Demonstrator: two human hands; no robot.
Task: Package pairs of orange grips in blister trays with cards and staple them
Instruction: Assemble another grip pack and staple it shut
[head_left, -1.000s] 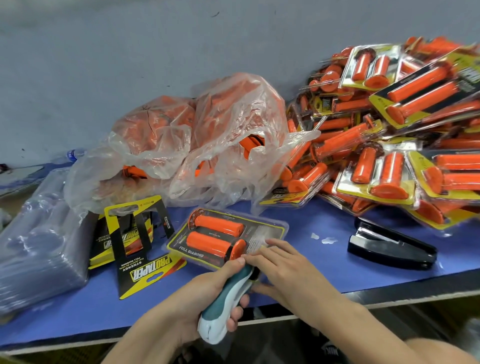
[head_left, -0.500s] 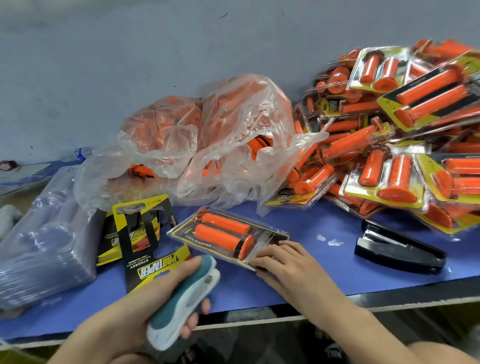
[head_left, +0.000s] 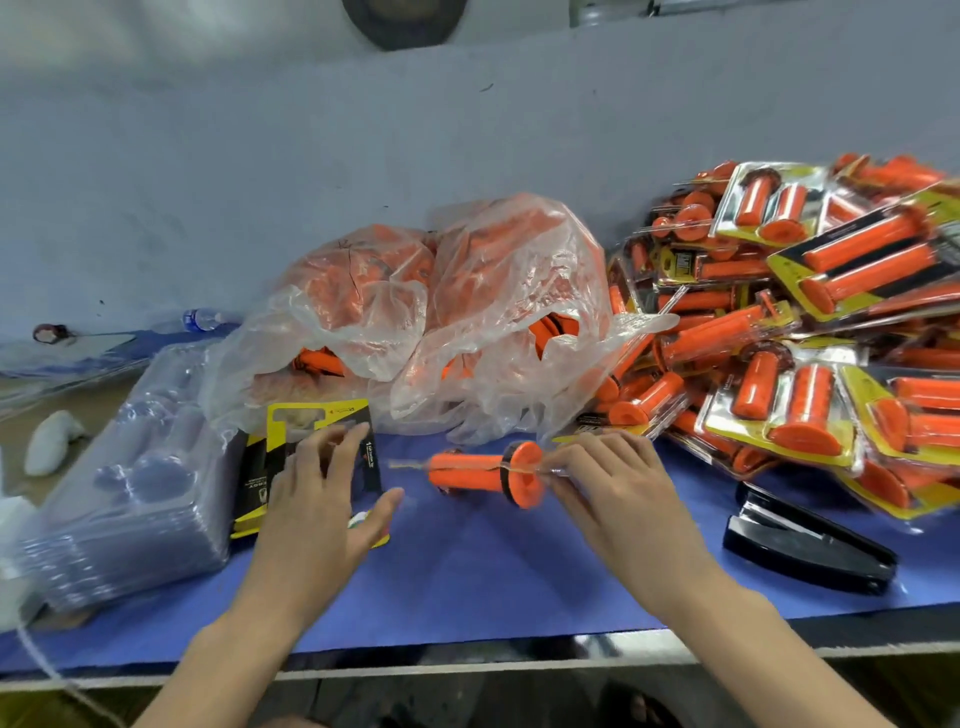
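While the right hand (head_left: 608, 483) pinches one end of the pack of orange grips (head_left: 467, 470), tipped on edge on the blue surface (head_left: 493, 571), the left hand (head_left: 322, 499) spreads straight fingers over the cards (head_left: 317, 415) at its 9 o'clock. Finished packs (head_left: 805, 364) pile at 2 o'clock.

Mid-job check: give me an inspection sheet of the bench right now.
Surface: blue bench top, crowded.
Job's things: clear blister pack of two orange grips held on edge; yellow-black cards; clear tray stack; plastic bag of loose grips; pile of finished packs; black stapler.
Clutter: water bottle.
Grippers: left hand spread over cards; right hand pinches pack.
Cables: white cord, front left.
Surroundings: grey wall.
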